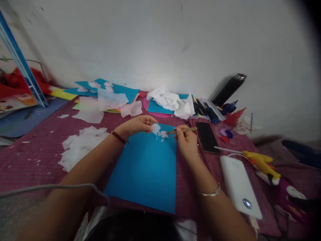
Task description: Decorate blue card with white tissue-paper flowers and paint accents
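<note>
My left hand [144, 124] pinches a small piece of white paper [156, 128] by its left edge, above the top of a blue paper sheet [150, 167]. Right beside that piece, a crumpled white paper cluster [163, 134] lies at the upper part of the sheet. My right hand [186, 139] grips a brown wooden stick [189, 129], slim like a paintbrush. Its thin end points left and reaches the white cluster; whether it has bristles is too blurred to tell.
Left of the sheet lies a pile of white paper pieces [81, 144]. Crumpled white tissue [168, 100] and blue sheets [125, 92] sit along the wall. At right are a phone [207, 136], a white power bank [239, 185] and a yellow glue gun [262, 164]. A grey cable [50, 187] crosses the left foreground.
</note>
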`<state>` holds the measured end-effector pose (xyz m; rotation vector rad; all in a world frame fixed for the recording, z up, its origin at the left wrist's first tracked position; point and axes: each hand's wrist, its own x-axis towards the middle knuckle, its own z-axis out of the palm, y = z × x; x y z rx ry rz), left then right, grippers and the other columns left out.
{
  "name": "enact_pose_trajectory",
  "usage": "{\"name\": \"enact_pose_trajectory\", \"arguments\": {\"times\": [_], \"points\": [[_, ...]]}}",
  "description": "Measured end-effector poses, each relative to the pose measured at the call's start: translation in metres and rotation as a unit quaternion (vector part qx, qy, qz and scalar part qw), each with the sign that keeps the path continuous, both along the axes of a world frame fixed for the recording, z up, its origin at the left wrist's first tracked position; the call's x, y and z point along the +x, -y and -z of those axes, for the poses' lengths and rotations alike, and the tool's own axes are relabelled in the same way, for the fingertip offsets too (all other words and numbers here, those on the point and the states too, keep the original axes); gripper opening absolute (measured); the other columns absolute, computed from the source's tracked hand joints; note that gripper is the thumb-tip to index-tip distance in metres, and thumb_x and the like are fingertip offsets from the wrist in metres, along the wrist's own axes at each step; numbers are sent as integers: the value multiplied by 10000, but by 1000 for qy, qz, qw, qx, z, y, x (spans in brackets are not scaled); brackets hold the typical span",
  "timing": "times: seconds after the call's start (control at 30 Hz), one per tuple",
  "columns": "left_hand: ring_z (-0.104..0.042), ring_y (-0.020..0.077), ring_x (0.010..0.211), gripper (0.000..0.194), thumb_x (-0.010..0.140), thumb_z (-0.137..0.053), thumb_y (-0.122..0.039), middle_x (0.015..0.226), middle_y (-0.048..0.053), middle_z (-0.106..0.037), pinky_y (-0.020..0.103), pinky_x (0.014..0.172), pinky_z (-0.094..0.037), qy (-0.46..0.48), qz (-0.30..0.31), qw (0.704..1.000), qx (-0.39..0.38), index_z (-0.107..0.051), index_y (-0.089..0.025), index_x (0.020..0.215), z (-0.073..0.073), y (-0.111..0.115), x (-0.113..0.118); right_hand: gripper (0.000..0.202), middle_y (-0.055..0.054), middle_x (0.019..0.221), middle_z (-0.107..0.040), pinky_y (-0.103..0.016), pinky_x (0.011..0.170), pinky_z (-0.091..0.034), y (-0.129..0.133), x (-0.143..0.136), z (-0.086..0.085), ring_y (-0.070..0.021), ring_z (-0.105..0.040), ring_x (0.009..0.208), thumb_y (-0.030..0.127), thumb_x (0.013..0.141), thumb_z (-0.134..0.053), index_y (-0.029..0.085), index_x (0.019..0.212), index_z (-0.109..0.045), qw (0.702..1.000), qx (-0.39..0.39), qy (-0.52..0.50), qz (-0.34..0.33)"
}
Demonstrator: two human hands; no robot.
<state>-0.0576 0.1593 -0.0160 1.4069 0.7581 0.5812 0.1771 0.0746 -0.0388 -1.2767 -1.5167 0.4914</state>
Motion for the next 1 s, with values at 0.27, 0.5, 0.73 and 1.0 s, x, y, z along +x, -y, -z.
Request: {"name": "enact_pose_trajectory", "arguments": {"times": [0.27,0.5,0.73,1.0], "points": [[-582,77,582,180,678,-738,-142,667,-21,-636,204,581,-447,63,-59,990,-108,-586,-138,774,32,-5,5,260,-9,693,-644,-283,610,-463,8,-8,-4,-158,-606,623,380,946,-472,199,852,-635,1000,-18,3,-24],[-585,78,616,135,739,-660,-130,765,3,-671,202,577,-429,89,-51,989,-109,-547,-151,809,29,2,5,260,-18,714,-651,-296,639,-471,12,-14,-4,-167,-620,656,385,945,-478,210,825,-628,999,-19,15,-32],[-560,86,577,141,739,-674,-144,660,-11,-614,205,561,-423,114,-90,983,-114,-586,-138,849,33,1,7,242,-2,670,-638,-284,600,-445,7,-7,-1,-161,-599,611,383,947,-474,210,866,-621,999,-26,18,-7],[-567,86,585,174,752,-671,-132,666,-16,-611,204,562,-420,139,-134,975,-113,-553,-152,879,32,4,10,278,-20,703,-661,-287,624,-458,5,-9,4,-170,-621,637,395,950,-460,210,826,-626,997,-36,58,-22]]}}
